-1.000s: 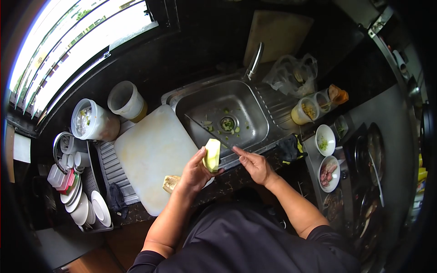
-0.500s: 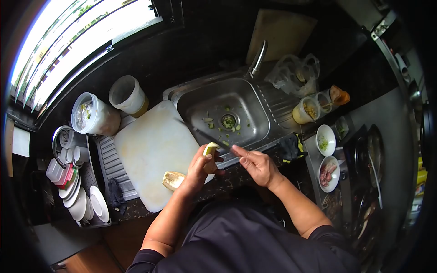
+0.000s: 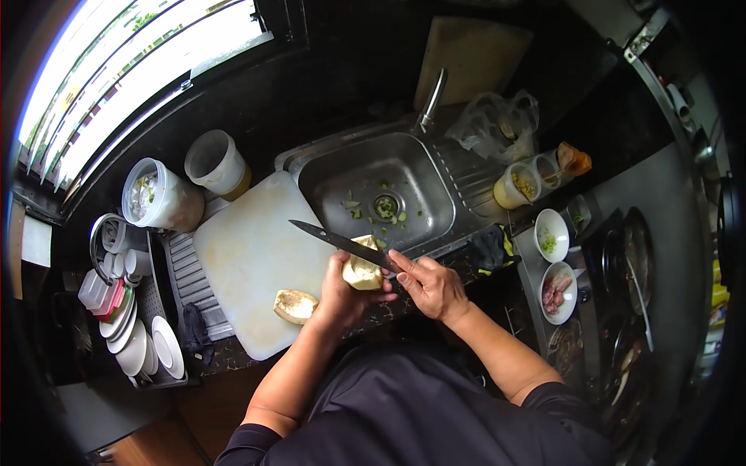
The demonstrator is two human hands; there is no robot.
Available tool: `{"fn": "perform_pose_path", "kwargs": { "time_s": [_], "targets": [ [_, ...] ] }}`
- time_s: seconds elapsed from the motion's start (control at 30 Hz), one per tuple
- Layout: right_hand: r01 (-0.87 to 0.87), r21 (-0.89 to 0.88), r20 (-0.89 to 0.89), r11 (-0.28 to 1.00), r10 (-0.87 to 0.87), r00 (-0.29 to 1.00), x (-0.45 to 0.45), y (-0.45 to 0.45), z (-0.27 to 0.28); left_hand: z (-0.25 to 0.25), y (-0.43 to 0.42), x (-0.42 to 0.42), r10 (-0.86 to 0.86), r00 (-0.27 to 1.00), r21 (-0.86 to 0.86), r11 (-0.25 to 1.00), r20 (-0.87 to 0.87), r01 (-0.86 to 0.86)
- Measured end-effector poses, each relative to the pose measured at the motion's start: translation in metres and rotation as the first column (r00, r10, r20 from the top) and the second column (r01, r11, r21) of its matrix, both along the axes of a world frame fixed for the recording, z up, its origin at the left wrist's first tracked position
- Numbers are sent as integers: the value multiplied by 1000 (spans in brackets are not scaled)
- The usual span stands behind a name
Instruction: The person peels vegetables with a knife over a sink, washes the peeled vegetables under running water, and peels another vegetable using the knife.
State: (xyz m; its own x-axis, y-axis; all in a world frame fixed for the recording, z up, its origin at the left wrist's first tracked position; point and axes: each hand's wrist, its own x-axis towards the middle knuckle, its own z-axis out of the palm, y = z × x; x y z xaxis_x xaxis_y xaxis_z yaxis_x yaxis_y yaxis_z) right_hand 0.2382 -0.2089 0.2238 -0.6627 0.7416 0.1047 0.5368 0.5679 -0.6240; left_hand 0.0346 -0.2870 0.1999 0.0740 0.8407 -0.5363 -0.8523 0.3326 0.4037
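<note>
My left hand (image 3: 343, 291) grips a pale, pulpy vegetable half (image 3: 364, 268) with a thin green edge, its cut face turned upward. In my right hand (image 3: 432, 286) is a knife (image 3: 334, 239) with a long dark blade. The blade lies across the upper part of the vegetable half and points up and left; I cannot tell if it cuts in. A second, hollowed vegetable half (image 3: 295, 307) rests on the near edge of the white cutting board (image 3: 249, 241), close to my left wrist.
The steel sink (image 3: 326, 182) behind my hands has green scraps around its drain. Two white tubs (image 3: 220, 165) stand at the left, above a rack of plates (image 3: 167, 347). At the right are a bowl of greens (image 3: 552, 235), a bowl of meat (image 3: 558, 292) and a plastic bag (image 3: 497, 128).
My left hand has turned the vegetable half so its pale cut face shows upward. The knife has come over it, and my right hand has moved slightly left and closer.
</note>
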Motion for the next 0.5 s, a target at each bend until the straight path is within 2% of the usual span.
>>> {"fn": "perform_pose_path", "kwargs": {
  "time_s": [0.17, 0.23, 0.27, 0.37, 0.4, 0.43, 0.5],
  "targets": [
    [-13, 85, 34, 996, 10, 999, 6, 10, -11, -6, 1, 2, -21, 1000, 39, 999, 4, 21],
    [-18, 72, 41, 997, 15, 999, 14, 21, -30, -19, 3, 3, -40, 993, -6, 999, 114, 41],
    [-17, 77, 40, 997, 14, 999, 20, 23, -41, -28, 3, 6, -41, 993, -1, 999, 113, 42],
    [-28, 27, 107, 999, 25, 994, 35, 28, -52, -44, -1, 14, -30, 989, -75, 996, 142, 41],
    [70, 79, 239, 994, -88, 967, 44, 31, -56, -35, -6, 14, -33, 988, -83, 996, 149, 45],
    [135, 136, 260, 981, -167, 951, 64, 48, -64, -15, -11, 8, -10, 985, 27, 1000, 172, 6],
    [212, 87, 287, 973, -228, 930, 102, 69, -54, 8, -22, -14, -16, 979, 204, 979, 201, -26]
  ]
}}
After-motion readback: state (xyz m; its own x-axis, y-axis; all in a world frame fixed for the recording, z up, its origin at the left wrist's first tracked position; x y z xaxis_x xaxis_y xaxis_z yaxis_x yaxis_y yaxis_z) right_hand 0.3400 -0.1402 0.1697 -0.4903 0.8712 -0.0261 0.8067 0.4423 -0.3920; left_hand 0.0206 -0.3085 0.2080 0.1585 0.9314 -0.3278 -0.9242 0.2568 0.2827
